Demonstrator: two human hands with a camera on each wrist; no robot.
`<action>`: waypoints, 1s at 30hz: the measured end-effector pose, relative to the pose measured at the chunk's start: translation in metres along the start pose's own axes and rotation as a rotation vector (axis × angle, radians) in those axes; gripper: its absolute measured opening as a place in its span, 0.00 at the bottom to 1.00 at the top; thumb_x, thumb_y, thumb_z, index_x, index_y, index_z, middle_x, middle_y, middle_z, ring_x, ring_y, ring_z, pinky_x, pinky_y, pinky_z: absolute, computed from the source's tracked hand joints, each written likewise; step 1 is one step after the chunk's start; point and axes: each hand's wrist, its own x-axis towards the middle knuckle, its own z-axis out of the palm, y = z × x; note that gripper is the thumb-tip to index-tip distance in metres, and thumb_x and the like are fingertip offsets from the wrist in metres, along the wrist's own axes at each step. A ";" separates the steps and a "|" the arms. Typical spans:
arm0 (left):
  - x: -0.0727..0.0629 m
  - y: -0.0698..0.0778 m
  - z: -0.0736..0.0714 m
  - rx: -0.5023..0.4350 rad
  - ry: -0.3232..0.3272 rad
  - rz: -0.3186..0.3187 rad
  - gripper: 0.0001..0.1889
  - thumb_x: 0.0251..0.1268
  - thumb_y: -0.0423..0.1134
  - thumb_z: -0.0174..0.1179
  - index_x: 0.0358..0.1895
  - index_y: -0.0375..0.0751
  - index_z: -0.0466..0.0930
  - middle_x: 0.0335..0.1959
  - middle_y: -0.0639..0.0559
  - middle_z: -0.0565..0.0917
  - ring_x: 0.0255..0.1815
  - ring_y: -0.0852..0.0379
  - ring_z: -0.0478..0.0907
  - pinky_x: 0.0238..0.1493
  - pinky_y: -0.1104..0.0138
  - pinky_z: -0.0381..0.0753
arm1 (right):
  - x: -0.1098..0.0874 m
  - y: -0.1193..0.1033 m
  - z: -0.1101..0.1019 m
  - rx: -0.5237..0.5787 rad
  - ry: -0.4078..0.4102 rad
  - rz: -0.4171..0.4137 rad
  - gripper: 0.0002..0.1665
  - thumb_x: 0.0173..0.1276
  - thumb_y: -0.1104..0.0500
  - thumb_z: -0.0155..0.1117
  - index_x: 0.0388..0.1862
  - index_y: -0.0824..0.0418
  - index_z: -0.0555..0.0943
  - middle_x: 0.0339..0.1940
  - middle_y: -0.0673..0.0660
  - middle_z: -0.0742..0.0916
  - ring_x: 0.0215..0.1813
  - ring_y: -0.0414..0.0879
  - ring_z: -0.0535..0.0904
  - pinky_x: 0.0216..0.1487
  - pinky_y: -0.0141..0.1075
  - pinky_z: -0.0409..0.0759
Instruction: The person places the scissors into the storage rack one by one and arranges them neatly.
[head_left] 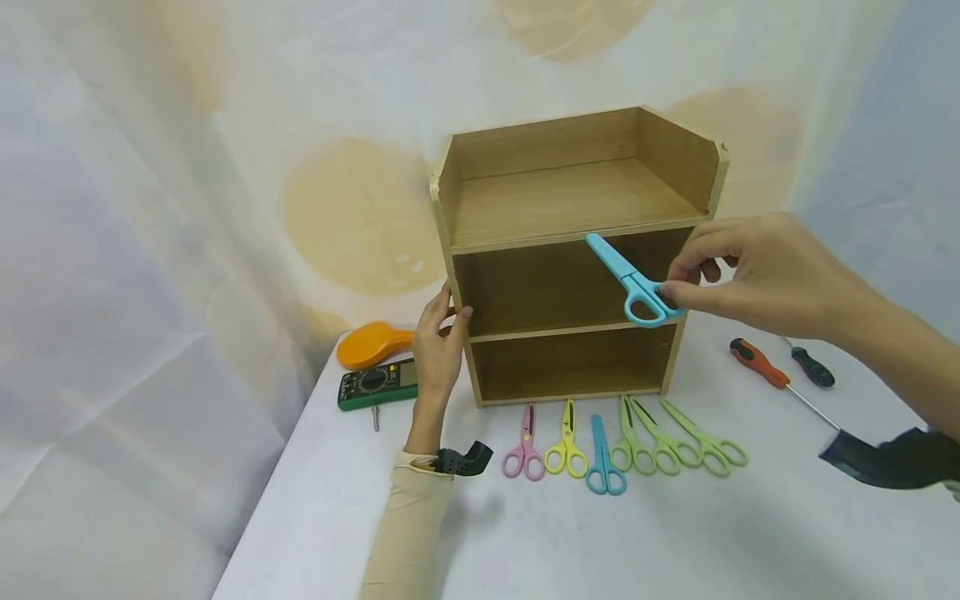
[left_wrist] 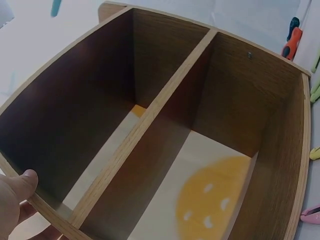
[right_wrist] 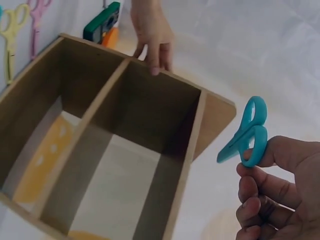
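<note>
My left hand (head_left: 437, 346) grips the left side panel of a wooden shelf unit (head_left: 547, 240), its thumb (left_wrist: 24, 184) on the front edge. The unit has an open top tray above two compartments. In front of its right side, my right hand (head_left: 772, 271) pinches light-blue scissors (head_left: 633, 283) by a handle loop, their covered blades pointing up and left. The right wrist view shows the same scissors (right_wrist: 246, 134) between thumb and fingers, beside the shelf. On the table below stand in a row pink scissors (head_left: 528, 433), yellow scissors (head_left: 567, 429), blue scissors (head_left: 601, 446) and several green scissors (head_left: 675, 450).
A green multimeter (head_left: 375, 383), an orange paddle-shaped object (head_left: 367, 345) and a small metal bolt (head_left: 376, 418) lie left of the shelf. To the right are an orange-handled screwdriver (head_left: 761, 364) and a dark-handled one (head_left: 813, 367). Patterned cloth (head_left: 360, 225) hangs behind.
</note>
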 end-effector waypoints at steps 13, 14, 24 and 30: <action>-0.002 0.003 0.002 0.034 -0.001 -0.004 0.28 0.72 0.42 0.62 0.73 0.52 0.70 0.65 0.52 0.77 0.53 0.52 0.80 0.49 0.57 0.85 | 0.076 -0.022 0.011 0.071 -0.018 0.038 0.04 0.58 0.60 0.72 0.25 0.56 0.89 0.21 0.49 0.83 0.27 0.45 0.73 0.26 0.31 0.66; -0.002 0.003 0.002 0.034 -0.001 -0.004 0.27 0.72 0.42 0.62 0.73 0.52 0.70 0.65 0.52 0.77 0.54 0.52 0.80 0.49 0.56 0.85 | 0.082 -0.023 0.012 0.070 -0.026 0.045 0.04 0.59 0.60 0.71 0.25 0.56 0.89 0.21 0.49 0.84 0.27 0.44 0.74 0.26 0.31 0.67; -0.004 0.006 0.003 0.024 0.008 0.018 0.27 0.72 0.41 0.62 0.73 0.49 0.70 0.65 0.49 0.78 0.53 0.49 0.81 0.49 0.53 0.85 | 0.131 -0.035 0.042 0.121 -0.150 0.137 0.09 0.58 0.60 0.66 0.24 0.61 0.89 0.19 0.52 0.84 0.23 0.43 0.70 0.21 0.32 0.66; -0.005 0.008 0.005 0.072 -0.005 0.015 0.28 0.72 0.45 0.61 0.73 0.48 0.70 0.65 0.49 0.77 0.55 0.50 0.81 0.50 0.57 0.85 | 0.152 -0.038 0.063 0.148 -0.171 0.162 0.12 0.59 0.60 0.66 0.18 0.61 0.87 0.11 0.49 0.75 0.16 0.38 0.61 0.19 0.29 0.60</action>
